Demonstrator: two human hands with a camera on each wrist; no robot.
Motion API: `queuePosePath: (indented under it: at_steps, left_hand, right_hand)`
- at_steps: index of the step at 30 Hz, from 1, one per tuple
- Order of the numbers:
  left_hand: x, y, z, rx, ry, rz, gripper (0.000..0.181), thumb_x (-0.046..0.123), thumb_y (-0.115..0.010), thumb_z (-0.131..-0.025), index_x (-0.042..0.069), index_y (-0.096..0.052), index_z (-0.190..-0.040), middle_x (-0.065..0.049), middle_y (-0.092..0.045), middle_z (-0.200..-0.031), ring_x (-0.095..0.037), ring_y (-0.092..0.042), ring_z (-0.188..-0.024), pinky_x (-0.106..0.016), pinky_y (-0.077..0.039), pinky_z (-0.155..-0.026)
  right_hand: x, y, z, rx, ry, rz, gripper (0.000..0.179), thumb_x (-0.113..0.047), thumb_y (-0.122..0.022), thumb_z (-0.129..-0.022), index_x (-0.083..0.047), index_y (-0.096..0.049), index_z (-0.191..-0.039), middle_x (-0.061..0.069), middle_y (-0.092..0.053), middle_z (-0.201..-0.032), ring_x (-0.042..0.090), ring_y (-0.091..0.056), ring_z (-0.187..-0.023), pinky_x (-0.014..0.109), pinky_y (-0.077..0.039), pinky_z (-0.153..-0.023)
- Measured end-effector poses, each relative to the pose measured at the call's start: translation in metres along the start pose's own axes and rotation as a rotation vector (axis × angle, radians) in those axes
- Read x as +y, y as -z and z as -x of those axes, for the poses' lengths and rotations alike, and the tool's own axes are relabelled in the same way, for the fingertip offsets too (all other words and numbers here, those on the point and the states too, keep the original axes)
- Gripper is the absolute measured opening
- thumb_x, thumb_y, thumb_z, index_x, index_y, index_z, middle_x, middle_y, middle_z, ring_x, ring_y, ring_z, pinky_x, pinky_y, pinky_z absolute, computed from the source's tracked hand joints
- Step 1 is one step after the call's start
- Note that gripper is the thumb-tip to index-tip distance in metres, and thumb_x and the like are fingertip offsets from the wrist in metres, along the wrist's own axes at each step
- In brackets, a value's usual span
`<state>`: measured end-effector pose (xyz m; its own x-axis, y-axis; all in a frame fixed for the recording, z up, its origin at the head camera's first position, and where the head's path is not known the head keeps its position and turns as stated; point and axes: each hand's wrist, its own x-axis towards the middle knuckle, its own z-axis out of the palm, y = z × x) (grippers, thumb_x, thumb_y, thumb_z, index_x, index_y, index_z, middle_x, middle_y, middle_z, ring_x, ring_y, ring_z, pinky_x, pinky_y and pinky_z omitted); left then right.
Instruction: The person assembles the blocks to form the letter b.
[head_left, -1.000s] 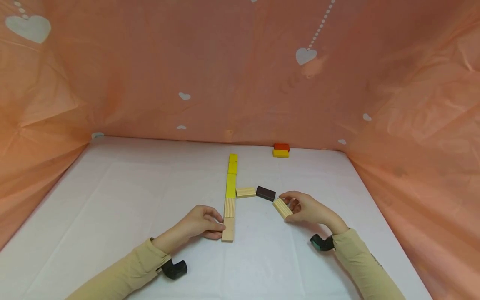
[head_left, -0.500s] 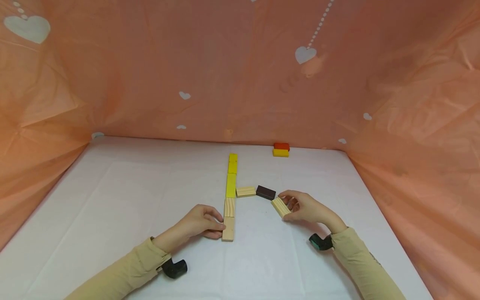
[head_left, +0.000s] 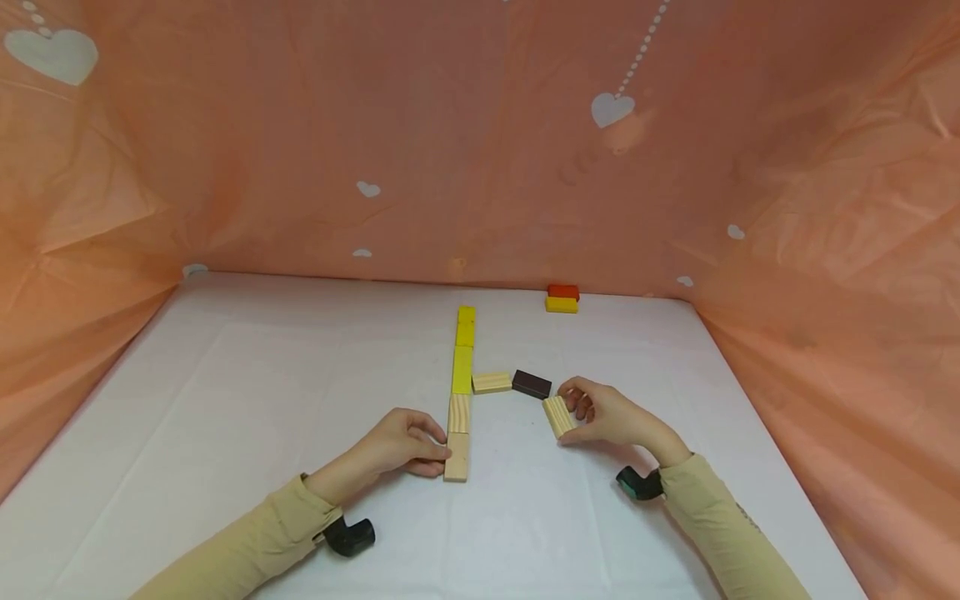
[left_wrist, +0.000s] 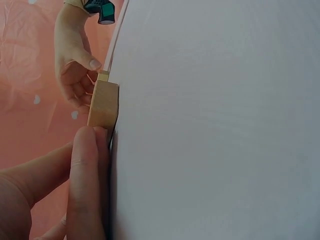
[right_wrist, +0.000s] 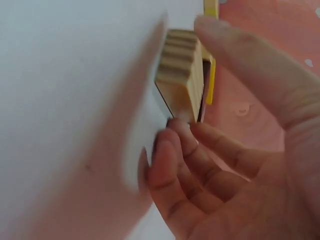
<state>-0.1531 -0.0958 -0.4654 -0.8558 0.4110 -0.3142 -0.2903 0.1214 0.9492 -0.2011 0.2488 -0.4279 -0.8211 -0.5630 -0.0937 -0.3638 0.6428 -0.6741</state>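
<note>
In the head view, my right hand [head_left: 611, 419] pinches a striped pale wooden block [head_left: 558, 417] lengthwise, thumb on its near end and a finger at its far end. The right wrist view shows that block [right_wrist: 181, 70] between thumb and fingers, low over the white surface. My left hand [head_left: 397, 446] rests beside the near plain wooden block [head_left: 457, 458], its thumb and fingertips touching the left side; fingers partly hide that block [left_wrist: 104, 102] in the left wrist view. A dark brown block [head_left: 532, 384] lies just beyond the pinched block, with a pale block [head_left: 491, 383] left of it.
Ahead of the near block, a striped block [head_left: 459, 414] and yellow blocks [head_left: 462, 369] continue the straight row. A red block [head_left: 563, 292] and a yellow block [head_left: 562, 305] lie at the back of the white cloth [head_left: 315, 350]. An orange curtain [head_left: 465, 150] surrounds it.
My right hand has shifted slightly left, and the pinched block has turned to point more nearly straight away from me. My left hand and the row have stayed put.
</note>
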Motion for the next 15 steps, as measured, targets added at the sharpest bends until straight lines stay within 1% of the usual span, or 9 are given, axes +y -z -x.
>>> queuePosePath:
  at_steps: [3, 6, 10, 15]
  left_hand:
    - [-0.0007, -0.0001, 0.0001, -0.003, -0.005, 0.005, 0.023, -0.001, -0.070, -0.083, -0.010, -0.058, -0.101, -0.015, -0.069, -0.078, -0.016, -0.067, -0.063, -0.030, -0.060, -0.066]
    - [-0.0013, -0.0003, 0.0002, -0.005, -0.010, 0.012, 0.023, -0.002, -0.070, -0.083, -0.010, -0.058, -0.100, -0.015, -0.069, -0.077, -0.016, -0.067, -0.063, -0.030, -0.060, -0.067]
    - [-0.0022, -0.0003, 0.0000, -0.006, -0.018, 0.008, 0.023, -0.001, -0.071, -0.083, -0.010, -0.058, -0.100, -0.015, -0.069, -0.077, -0.016, -0.067, -0.063, -0.030, -0.060, -0.066]
    - [-0.0034, -0.0004, -0.0005, -0.003, -0.019, 0.003, 0.023, 0.000, -0.071, -0.083, -0.009, -0.058, -0.100, -0.015, -0.069, -0.077, -0.017, -0.067, -0.063, -0.030, -0.060, -0.067]
  right_hand:
    - [0.0023, 0.0022, 0.0007, -0.028, 0.009, -0.015, 0.062, -0.018, -0.086, -0.072, -0.002, -0.051, -0.120, 0.007, -0.054, -0.096, 0.023, -0.053, -0.085, 0.027, -0.052, -0.070]
    - [0.0061, 0.0038, 0.0012, -0.043, 0.039, -0.028, 0.059, -0.014, -0.084, -0.074, -0.001, -0.051, -0.121, 0.008, -0.054, -0.097, 0.023, -0.054, -0.085, 0.029, -0.053, -0.071]
    - [0.0096, 0.0041, 0.0010, -0.036, 0.070, -0.027, 0.055, -0.012, -0.083, -0.075, 0.001, -0.053, -0.118, 0.009, -0.056, -0.096, 0.023, -0.055, -0.084, 0.029, -0.054, -0.070]
    - [0.0093, 0.0025, 0.0005, -0.030, 0.065, -0.030, 0.055, -0.014, -0.084, -0.074, 0.001, -0.054, -0.116, 0.010, -0.056, -0.096, 0.024, -0.055, -0.084, 0.029, -0.053, -0.069]
